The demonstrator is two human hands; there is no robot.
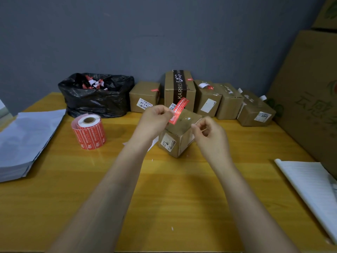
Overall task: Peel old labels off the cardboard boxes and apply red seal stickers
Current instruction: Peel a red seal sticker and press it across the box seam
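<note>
Red seal sticker (pixel 178 111), pinched in the left hand (pixel 155 119), slants above a brown cardboard box (pixel 177 141) beside the right hand (pixel 209 136).

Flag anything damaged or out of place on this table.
Three boxes at the right of the back row look ragged: white labels are half peeled and curl off their tops. A few paper scraps dot the table near the front.

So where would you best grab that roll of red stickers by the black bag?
Probably round its curved wall, coming from above or the near side. The roll of red seal stickers stands on end, core up, and the black bag sits close behind. Avoid its left edge, where the loose strip seems to lift away.
</note>
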